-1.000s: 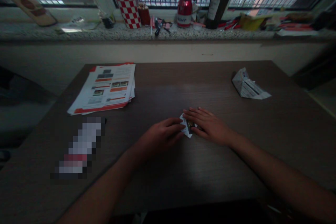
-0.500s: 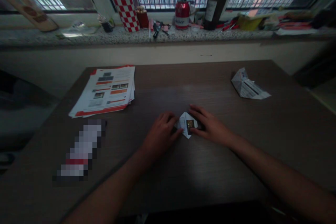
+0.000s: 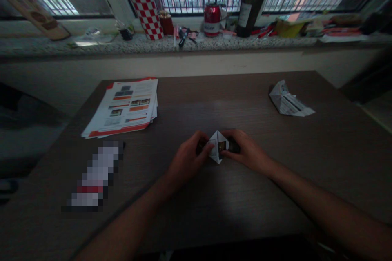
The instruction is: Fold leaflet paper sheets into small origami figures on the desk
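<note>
A small folded paper, printed and diamond-shaped with a crease down its middle, is between my hands near the centre of the table. My left hand grips its left side, thumb on the near face and fingers curled behind. On the right side my right hand pinches it between thumb and fingers. Part of the paper's edges is hidden by the fingertips. Farther off to the right lies another folded paper piece, with a peaked left end and a flat pointed right end.
A stack of printed sheets lies at the table's back left. Nearer me is a blurred-out, phone-like object. Along the windowsill stand a red can, a dark cup, a checkered container and keys.
My fingers have curled from lying flatter on the folded paper to gripping both its sides. The paper now looks more raised along its middle crease.
</note>
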A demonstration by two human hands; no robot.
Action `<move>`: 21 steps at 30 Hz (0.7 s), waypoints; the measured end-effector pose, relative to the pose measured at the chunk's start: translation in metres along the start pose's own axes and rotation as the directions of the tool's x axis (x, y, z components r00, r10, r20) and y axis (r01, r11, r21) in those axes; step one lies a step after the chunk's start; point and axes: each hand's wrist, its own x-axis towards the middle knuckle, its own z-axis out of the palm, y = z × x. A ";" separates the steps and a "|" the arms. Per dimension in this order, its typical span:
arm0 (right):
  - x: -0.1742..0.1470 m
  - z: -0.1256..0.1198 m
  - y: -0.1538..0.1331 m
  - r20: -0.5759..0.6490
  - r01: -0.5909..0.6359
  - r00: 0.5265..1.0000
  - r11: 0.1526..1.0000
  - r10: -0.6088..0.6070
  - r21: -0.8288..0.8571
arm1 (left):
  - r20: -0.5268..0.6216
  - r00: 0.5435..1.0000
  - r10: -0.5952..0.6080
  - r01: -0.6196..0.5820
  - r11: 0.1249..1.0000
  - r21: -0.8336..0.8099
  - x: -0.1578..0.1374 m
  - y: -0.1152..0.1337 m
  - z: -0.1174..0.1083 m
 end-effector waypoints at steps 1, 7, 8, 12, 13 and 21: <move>0.000 0.001 -0.002 -0.003 -0.018 1.000 1.000 0.018 0.003 | -0.006 1.000 -0.011 0.010 0.999 -0.043 0.000 0.002 0.000; -0.005 0.000 -0.015 -0.014 -0.052 0.998 0.991 0.054 0.127 | -0.036 0.999 -0.002 -0.003 0.990 -0.142 0.000 0.007 0.000; -0.005 0.000 -0.017 -0.003 -0.057 0.998 0.981 0.059 0.186 | -0.035 0.999 -0.003 -0.003 0.988 -0.154 0.000 0.007 0.000; -0.006 -0.001 -0.022 0.014 -0.077 0.997 0.927 0.077 0.367 | -0.014 1.000 -0.006 0.004 0.985 -0.170 -0.001 0.009 0.002; -0.006 -0.001 -0.023 0.001 -0.078 0.997 0.925 0.083 0.371 | -0.010 1.000 -0.006 0.004 0.985 -0.173 -0.002 0.010 0.002; -0.004 -0.005 -0.026 -0.025 -0.084 0.995 0.928 0.100 0.362 | -0.023 1.000 -0.018 0.013 0.976 -0.216 -0.003 0.014 0.003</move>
